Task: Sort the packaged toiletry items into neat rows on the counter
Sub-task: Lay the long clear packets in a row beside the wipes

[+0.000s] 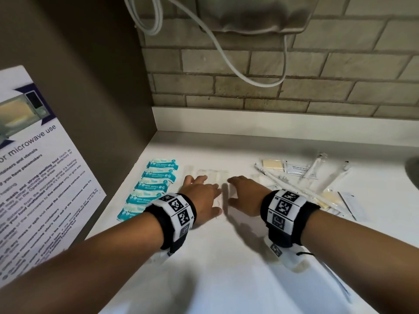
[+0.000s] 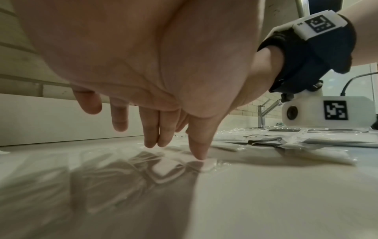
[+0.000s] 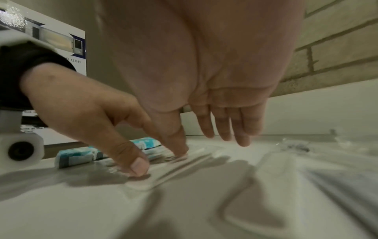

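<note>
Already one row stood finished — five mini wipes packets [image 1: 156, 185] at the tabletop [image 1: 226, 257] left. Both hands, left [image 1: 203, 197] and right [image 1: 246, 196], pressed straight fingers on clear-wrapped packets [image 1: 212, 174], gripping nothing; the mixed pile [image 1: 317, 182] at right remained unsorted.

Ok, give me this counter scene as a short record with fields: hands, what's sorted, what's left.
left hand: open, fingertips pressing clear flat packets on the counter
right hand: open, thumb and fingers on the same packets
sorted: mini wipes packs, one row along the counter's left edge
unsorted: loose pile at right with a shampoo sachet and wrapped sticks
wall: microwave notice at left
</note>
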{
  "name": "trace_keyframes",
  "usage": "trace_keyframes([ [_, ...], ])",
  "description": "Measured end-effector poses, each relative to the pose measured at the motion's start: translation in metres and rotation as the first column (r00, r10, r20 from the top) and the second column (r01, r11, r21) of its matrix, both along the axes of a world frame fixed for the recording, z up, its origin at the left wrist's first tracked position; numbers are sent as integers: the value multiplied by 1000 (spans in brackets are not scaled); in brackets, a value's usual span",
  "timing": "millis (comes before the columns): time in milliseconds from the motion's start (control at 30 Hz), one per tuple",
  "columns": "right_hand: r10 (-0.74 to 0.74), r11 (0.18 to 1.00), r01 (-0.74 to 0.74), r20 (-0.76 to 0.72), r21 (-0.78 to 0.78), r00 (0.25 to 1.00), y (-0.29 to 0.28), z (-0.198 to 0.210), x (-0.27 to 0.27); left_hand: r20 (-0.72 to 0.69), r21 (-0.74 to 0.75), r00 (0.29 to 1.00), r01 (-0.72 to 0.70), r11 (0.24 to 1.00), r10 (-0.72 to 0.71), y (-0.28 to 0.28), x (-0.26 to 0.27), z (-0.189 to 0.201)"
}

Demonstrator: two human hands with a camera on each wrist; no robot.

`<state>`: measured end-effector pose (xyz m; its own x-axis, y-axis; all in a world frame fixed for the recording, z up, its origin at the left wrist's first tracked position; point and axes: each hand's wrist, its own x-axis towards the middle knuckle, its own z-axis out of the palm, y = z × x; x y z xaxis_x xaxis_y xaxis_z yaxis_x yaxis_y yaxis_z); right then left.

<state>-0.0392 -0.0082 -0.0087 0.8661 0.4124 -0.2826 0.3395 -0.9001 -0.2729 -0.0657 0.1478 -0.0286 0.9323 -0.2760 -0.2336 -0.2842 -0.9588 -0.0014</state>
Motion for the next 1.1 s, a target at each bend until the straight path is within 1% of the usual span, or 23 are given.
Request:
trace_keyframes([
  [67,-19,992,23,36,-122,999,-14,3,6,-44,23,999,17,1000,-16,-7,2,1],
  [133,-9,972,16,31,-233,999,-26,6,8,-65,52,997,32,998,-29,-14,3,0],
  [233,39,955,-41,-11,-294,999,-36,4,7,-86,76,996,26,997,-20,-22,4,0],
  [400,76,958,-79,-23,-275,997,-33,4,2,-103,113,995,-3,994,14,-30,2,6],
  [567,133,963,-139,-42,-230,990,-19,4,-6,-108,62,993,-48,997,55,-33,-6,8],
  [667,109,980,-116,-52,-164,993,-14,0,-7,-120,16,990,-77,997,78,-33,-10,7],
  [767,79,984,-89,-69,-155,994,-15,-4,-6,-131,1,987,-98,995,97,-33,-10,4],
  [933,40,992,-47,-65,-119,997,-18,-7,-6,-146,27,983,-105,994,108,-33,-8,3],
  [1100,43,993,-50,-66,-110,997,-18,-7,-7,-156,58,982,-101,993,109,-31,-5,3],
])
